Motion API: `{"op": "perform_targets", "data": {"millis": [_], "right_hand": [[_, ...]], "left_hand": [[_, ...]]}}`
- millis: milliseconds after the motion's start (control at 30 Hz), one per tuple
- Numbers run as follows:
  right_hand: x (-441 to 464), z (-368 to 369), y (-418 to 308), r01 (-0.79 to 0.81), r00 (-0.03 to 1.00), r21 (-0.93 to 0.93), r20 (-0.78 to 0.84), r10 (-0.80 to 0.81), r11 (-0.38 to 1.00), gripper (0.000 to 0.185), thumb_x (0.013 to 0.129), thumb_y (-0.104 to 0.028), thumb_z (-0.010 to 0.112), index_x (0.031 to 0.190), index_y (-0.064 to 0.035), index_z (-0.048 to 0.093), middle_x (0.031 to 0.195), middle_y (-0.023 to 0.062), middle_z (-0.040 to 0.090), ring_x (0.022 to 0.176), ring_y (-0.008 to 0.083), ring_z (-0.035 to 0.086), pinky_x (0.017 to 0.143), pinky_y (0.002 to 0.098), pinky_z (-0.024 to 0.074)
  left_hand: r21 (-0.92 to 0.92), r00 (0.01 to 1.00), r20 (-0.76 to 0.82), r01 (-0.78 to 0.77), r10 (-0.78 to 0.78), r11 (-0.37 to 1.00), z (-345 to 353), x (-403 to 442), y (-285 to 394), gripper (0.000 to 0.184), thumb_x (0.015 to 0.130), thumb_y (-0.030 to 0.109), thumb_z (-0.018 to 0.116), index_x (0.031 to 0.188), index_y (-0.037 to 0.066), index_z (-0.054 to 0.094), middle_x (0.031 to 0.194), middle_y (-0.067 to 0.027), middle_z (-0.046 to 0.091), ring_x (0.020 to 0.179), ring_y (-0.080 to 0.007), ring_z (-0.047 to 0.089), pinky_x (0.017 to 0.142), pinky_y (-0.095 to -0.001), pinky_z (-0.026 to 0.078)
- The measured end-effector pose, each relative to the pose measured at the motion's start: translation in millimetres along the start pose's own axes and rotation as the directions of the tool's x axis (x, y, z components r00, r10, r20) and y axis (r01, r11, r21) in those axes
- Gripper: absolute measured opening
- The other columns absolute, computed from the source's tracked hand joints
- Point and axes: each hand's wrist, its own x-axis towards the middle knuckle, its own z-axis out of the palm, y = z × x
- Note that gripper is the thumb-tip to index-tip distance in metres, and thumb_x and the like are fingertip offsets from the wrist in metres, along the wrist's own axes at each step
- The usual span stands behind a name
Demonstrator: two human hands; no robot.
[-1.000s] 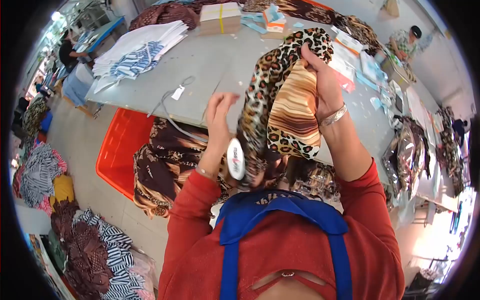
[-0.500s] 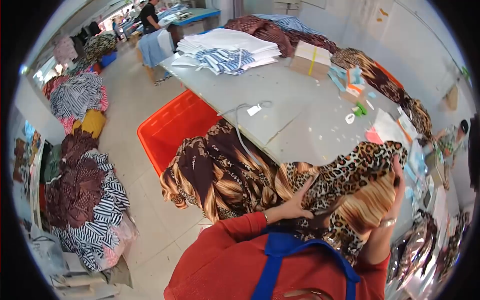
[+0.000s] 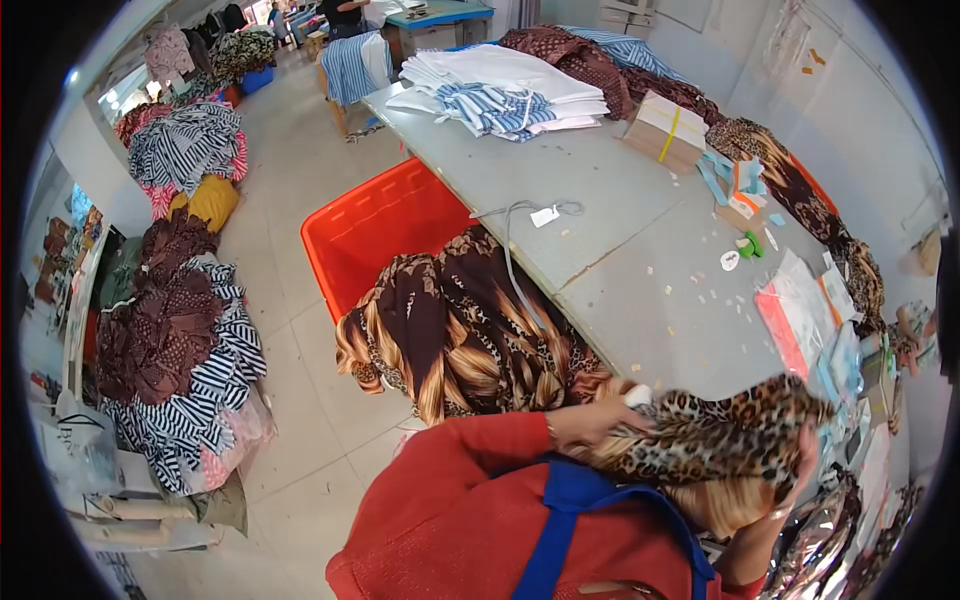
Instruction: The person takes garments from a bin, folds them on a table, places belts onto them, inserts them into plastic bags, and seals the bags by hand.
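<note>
A leopard-print garment (image 3: 720, 430) with tan streaked parts stretches between my hands above the near edge of the table, partly blurred. My left hand (image 3: 597, 420) is closed on its left end; a small white thing (image 3: 638, 396) that I cannot identify shows beside the fingers. At the other end my right hand (image 3: 803, 468) grips the cloth at its side, the fingers partly hidden. Just left of my left hand, a pile of brown and tan printed garments (image 3: 460, 340) hangs over the rim of a red plastic crate (image 3: 375, 215).
The grey table (image 3: 610, 290) carries folded white cloth (image 3: 510, 80), a card stack (image 3: 668, 130), a cord with a white tag (image 3: 545, 216), a green item (image 3: 750, 245) and plastic packets (image 3: 795, 300). Garment heaps (image 3: 180, 330) line the left floor. People stand far off.
Both hands have lowered with the leopard-print garment, closer to my body. Its raised part has dropped and bunched, baring more tabletop. The view has shifted, so the surroundings sit further right.
</note>
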Motion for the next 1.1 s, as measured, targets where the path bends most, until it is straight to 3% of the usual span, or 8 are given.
{"op": "perform_targets", "data": {"millis": [200,267,333,367,433,533,667,1100], "right_hand": [[-54,-125,36,-0.287,0.795,-0.255,0.474,0.378,0.923,0.028,0.074,-0.001,0.067,0.099,0.0069,0.059,0.096,0.0160,0.066,0.067,0.0228,0.065,0.075,0.0358,0.0536],[-74,-82,27,0.100,0.780,-0.411,0.598,0.185,0.906,0.029,0.074,-0.003,0.070,0.099,0.0059,0.059,0.097,0.0157,0.066,0.067,0.0223,0.065,0.074,0.0329,0.0521],[-79,-73,29,0.083,0.674,-0.538,0.650,0.350,0.839,0.031,0.079,-0.009,0.067,0.106,0.0042,0.059,0.103,0.0144,0.064,0.078,0.0221,0.064,0.077,0.0313,0.0497],[-84,-43,20,-0.335,0.618,-0.552,0.483,0.620,0.764,0.035,0.082,-0.012,0.063,0.113,0.0034,0.058,0.109,0.0131,0.062,0.086,0.0223,0.062,0.080,0.0318,0.0487],[-91,-34,27,-0.702,0.489,-0.446,0.266,0.831,0.556,0.040,0.084,-0.019,0.062,0.117,0.0030,0.058,0.108,0.0104,0.062,0.089,0.0201,0.060,0.078,0.0302,0.0476],[-106,-46,52,-0.728,0.526,-0.430,0.148,0.838,0.533,0.040,0.084,-0.023,0.066,0.114,0.0030,0.059,0.100,0.0069,0.064,0.083,0.0148,0.060,0.070,0.0264,0.0477],[-92,-16,45,-0.721,0.485,-0.484,0.158,0.860,0.495,0.037,0.086,-0.022,0.067,0.113,0.0023,0.060,0.096,0.0027,0.064,0.080,0.0091,0.058,0.065,0.0231,0.0477],[-33,-24,30,-0.289,0.903,-0.600,0.087,0.420,0.746,0.015,0.088,-0.004,0.053,0.096,-0.0033,0.066,0.075,-0.0036,0.059,0.071,0.0053,0.049,0.064,0.0207,0.0377]], "left_hand": [[-0.482,0.979,0.191,0.151,-0.065,0.863,-61,-76,-7,0.046,0.094,0.015,0.051,0.137,0.001,0.039,0.124,-0.0170,0.058,0.110,-0.0250,0.060,0.093,-0.0359,0.052],[-0.567,0.969,0.209,0.010,0.132,0.824,-72,-86,-35,0.045,0.097,0.025,0.045,0.136,0.002,0.040,0.133,-0.0120,0.052,0.117,-0.0222,0.054,0.100,-0.0349,0.046],[-0.525,0.983,-0.066,-0.181,0.172,0.832,-103,-87,-79,0.043,0.100,0.029,0.040,0.134,0.002,0.043,0.135,-0.0099,0.049,0.123,-0.0205,0.049,0.103,-0.0330,0.042],[-0.357,0.913,-0.395,-0.252,0.099,0.900,-105,-95,-87,0.044,0.100,0.029,0.038,0.135,0.002,0.040,0.138,-0.0105,0.046,0.126,-0.0213,0.045,0.104,-0.0337,0.041],[0.126,0.868,-0.452,-0.166,0.205,0.978,-134,-96,-105,0.052,0.101,0.035,0.037,0.140,0.002,0.031,0.138,-0.0103,0.044,0.124,-0.0263,0.045,0.102,-0.0345,0.041],[0.632,0.778,-0.534,0.107,0.331,0.768,-60,-110,-80,0.063,0.094,0.040,0.056,0.139,0.001,0.035,0.129,-0.0110,0.051,0.116,-0.0232,0.051,0.094,-0.0301,0.044],[0.203,0.971,-0.213,0.157,-0.113,0.966,-130,-90,-110,0.052,0.091,0.033,0.062,0.129,0.000,0.048,0.117,-0.0135,0.059,0.106,-0.0182,0.056,0.090,-0.0302,0.045],[0.824,0.834,-0.150,-0.192,0.531,0.533,33,-78,61,0.033,0.084,0.001,0.061,0.116,-0.003,0.058,0.094,-0.0097,0.066,0.085,-0.0104,0.055,0.077,-0.0262,0.046]]}}
